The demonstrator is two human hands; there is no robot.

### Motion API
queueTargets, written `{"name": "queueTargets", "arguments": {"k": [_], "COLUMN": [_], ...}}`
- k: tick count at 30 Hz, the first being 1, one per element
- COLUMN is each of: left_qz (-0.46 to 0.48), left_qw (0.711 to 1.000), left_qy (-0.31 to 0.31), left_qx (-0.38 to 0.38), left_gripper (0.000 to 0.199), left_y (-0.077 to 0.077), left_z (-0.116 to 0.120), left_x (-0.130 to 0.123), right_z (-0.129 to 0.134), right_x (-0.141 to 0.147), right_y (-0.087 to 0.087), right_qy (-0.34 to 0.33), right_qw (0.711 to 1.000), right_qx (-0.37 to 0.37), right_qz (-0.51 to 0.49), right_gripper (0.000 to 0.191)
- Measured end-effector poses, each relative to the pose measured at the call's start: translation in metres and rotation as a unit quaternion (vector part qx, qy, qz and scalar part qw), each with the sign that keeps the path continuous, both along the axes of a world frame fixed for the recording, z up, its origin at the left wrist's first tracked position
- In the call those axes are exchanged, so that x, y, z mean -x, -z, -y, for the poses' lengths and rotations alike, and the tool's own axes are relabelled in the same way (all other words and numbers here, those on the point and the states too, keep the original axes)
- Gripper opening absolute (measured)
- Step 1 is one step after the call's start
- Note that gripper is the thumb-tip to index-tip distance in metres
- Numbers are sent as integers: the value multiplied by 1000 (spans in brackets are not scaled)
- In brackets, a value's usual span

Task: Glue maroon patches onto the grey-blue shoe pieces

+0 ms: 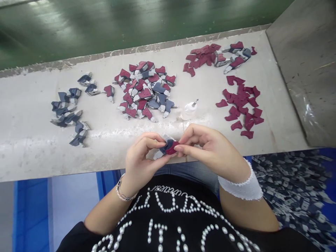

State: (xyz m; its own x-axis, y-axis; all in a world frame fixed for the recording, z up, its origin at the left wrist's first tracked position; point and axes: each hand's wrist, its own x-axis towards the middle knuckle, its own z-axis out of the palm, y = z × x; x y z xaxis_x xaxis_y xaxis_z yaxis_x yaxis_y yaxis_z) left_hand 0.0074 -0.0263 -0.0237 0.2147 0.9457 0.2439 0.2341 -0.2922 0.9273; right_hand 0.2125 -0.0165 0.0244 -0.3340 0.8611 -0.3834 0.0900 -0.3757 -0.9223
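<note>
Between finger and thumb, my left hand [143, 157] grips a dark blue and grey plastic part [163, 149] above the table's front edge. My right hand [203, 143] pinches a small maroon plastic piece [172, 147] against the blue face of that part. The two pieces touch; whether they are joined is hidden by my fingers. Just beyond my hands stands a small white bottle [188, 111] with a thin metal tip. Past it lies a heap of grey parts [143, 91], some with maroon faces and some with blue ones.
Loose maroon pieces [241, 101] are spread at the right, with another maroon pile [201, 57] behind. Blue-grey parts [67, 110] lie at the left. A metal panel [307, 70] bounds the right end. Below right, a blue bin holds many parts [294, 189]; a green surface [131, 28] runs behind.
</note>
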Motion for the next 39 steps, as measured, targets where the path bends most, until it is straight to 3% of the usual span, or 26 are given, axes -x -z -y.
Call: {"name": "queueTargets", "arguments": {"k": [9, 17, 23, 28, 34, 39], "left_qz": [-53, -48, -38, -52, -53, -36], "left_qw": [994, 988, 987, 986, 985, 991], "left_qy": [-7, 18, 27, 31, 38, 43], "left_qx": [-92, -143, -153, -158, -161, -120], "left_gripper": [32, 35, 36, 35, 34, 32], "left_y": [-5, -7, -11, -15, -16, -15], "left_z": [2, 1, 1, 4, 4, 4], "left_x": [2, 7, 6, 6, 8, 10], "right_z": [1, -7, -5, -4, 0, 6], "right_x": [3, 0, -3, -4, -1, 4], "right_y": [0, 8, 10, 2, -2, -7], "right_qy": [13, -41, -101, -112, -119, -132], "right_qw": [999, 994, 991, 989, 981, 972], "right_qx": [31, 42, -27, -78, -151, -163], "right_qz": [-30, -88, -84, -55, 34, 104], "right_gripper": [24, 28, 18, 15, 13, 17]}}
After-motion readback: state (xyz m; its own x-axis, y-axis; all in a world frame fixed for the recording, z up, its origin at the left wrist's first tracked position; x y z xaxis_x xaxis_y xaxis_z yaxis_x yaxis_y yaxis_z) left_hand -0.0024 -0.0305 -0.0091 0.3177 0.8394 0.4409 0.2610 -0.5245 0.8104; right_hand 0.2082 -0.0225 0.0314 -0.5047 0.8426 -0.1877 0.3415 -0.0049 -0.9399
